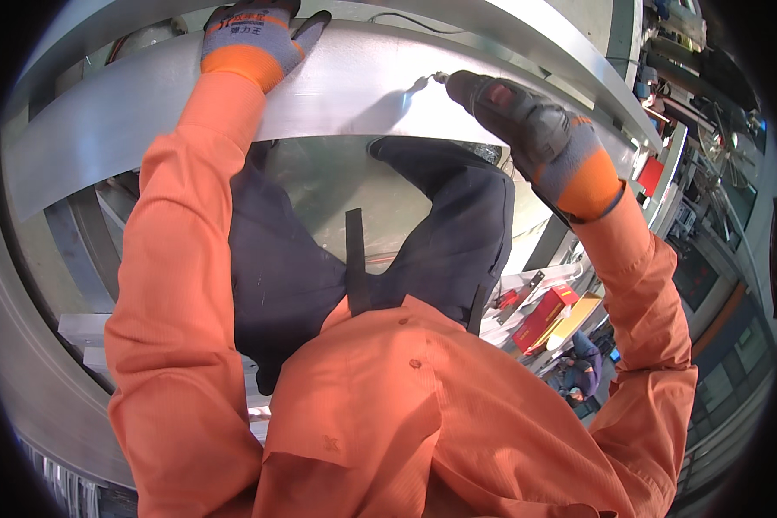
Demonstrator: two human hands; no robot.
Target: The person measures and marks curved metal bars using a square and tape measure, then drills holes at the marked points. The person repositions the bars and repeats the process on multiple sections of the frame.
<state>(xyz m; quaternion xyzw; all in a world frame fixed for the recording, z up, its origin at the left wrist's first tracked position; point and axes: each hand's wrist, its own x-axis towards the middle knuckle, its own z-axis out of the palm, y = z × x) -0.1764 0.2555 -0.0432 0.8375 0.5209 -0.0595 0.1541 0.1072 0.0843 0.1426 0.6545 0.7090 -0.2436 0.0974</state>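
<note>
My left hand (249, 39), in a grey glove with an orange cuff, lies on the far side of a wide silvery metal beam (345, 86). Its thumb is spread to the right; the fingertips are partly cut off at the top of the picture. My right hand (576, 160), gloved alike, is closed around a black power drill (501, 102) with a red patch. The drill's bit (423, 84) points left over the beam's bright surface, and its shadow falls beside it. I cannot tell whether the tip touches the metal.
Further metal rails (544, 34) run beyond the beam, and a thin cable (419, 23) lies among them. A red and yellow box (546, 319) is at the lower right, with a person (583, 367) in dark clothing near it. Cluttered shelves (682, 43) stand at far right.
</note>
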